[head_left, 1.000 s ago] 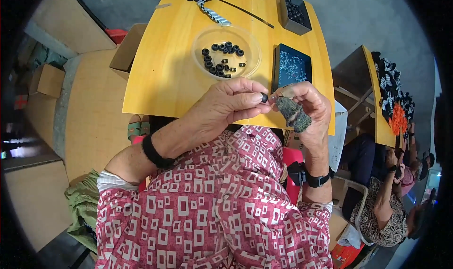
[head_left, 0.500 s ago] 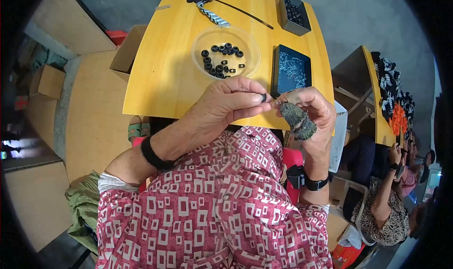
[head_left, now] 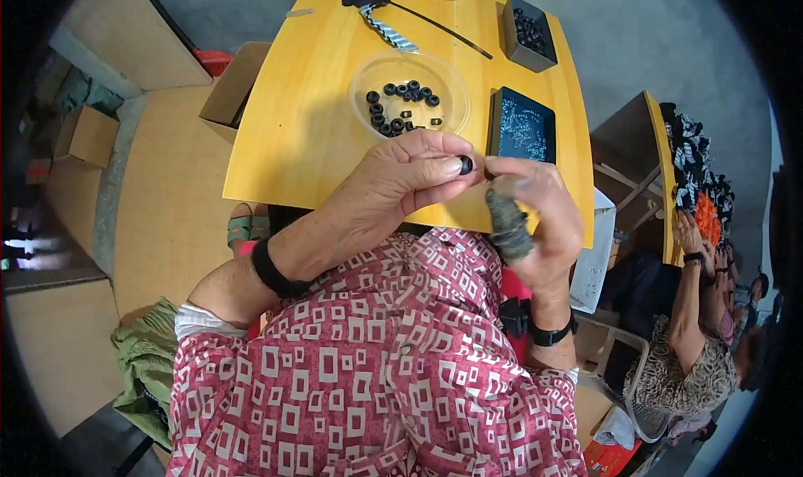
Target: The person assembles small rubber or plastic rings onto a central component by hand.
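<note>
Above the table's near edge, my left hand (head_left: 410, 171) pinches a round black bead (head_left: 466, 165) between thumb and forefinger. My right hand (head_left: 544, 205) is close beside it, thumb and forefinger drawn together at a small dark bit too tiny to make out. Below those fingertips hangs a grey-green, cord-like textured bundle (head_left: 508, 226), tucked against the curled fingers of the right hand. Just beyond my hands is a clear round plastic bowl (head_left: 355, 100) with several black beads (head_left: 398, 125). Any thread between the hands is too fine to see.
On the yellow table (head_left: 284, 125) stand a black tray (head_left: 497, 134) of tiny pale pieces and a grey bin (head_left: 529, 57) of dark beads. A striped braided strap (head_left: 386, 29) lies near a thin dark rod (head_left: 443, 29). Another person (head_left: 686, 335) sits at the right.
My right hand has turned and its bundle now hangs lower and more upright. The bead shows more fully in my left fingertips. The view has shifted slightly.
</note>
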Motion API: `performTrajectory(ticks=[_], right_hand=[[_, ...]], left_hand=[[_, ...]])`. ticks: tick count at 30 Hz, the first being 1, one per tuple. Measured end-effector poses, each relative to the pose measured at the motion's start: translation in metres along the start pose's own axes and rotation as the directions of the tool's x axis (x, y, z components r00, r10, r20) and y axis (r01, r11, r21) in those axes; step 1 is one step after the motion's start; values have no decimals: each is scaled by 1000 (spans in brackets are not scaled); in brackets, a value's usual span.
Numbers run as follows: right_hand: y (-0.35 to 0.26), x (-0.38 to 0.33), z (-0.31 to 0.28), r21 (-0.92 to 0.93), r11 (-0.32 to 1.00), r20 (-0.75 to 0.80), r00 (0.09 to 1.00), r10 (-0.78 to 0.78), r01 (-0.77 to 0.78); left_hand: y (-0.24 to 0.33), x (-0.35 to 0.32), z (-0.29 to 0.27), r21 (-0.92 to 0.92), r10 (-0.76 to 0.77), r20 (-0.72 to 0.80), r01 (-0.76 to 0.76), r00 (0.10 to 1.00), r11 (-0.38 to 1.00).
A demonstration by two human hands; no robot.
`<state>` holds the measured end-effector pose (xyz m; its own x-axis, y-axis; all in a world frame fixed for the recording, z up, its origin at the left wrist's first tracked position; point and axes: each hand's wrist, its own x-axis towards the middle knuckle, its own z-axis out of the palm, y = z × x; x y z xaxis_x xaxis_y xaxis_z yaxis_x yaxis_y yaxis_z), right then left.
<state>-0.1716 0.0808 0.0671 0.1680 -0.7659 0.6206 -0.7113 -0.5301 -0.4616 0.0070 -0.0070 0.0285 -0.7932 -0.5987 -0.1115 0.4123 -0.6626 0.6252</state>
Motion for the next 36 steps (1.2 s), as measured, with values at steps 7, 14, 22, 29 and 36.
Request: performTrajectory(ticks=[7, 14, 22, 29, 36], right_hand=[[-17, 0, 7, -314, 928, 153, 976, -157, 198], [-13, -2, 12, -273, 952, 132, 985, -109, 142], [-4, -3, 19, 9, 1000, 38, 999, 12, -12], [-3, -4, 19, 151, 983, -47, 993, 109, -101], [-4, -5, 19, 10, 999, 11, 999, 40, -40]], left_hand=[[-3, -3, -6, -107, 37, -15, -39, 999, 993], [0, -6, -4, 22, 38, -67, -37, 997, 999], [1, -2, -11, 268, 71, -75, -48, 995, 962], [3, -7, 0, 260, 86, -50, -71, 995, 963], [4, -10, -2, 409, 99, -12, -86, 995, 908]])
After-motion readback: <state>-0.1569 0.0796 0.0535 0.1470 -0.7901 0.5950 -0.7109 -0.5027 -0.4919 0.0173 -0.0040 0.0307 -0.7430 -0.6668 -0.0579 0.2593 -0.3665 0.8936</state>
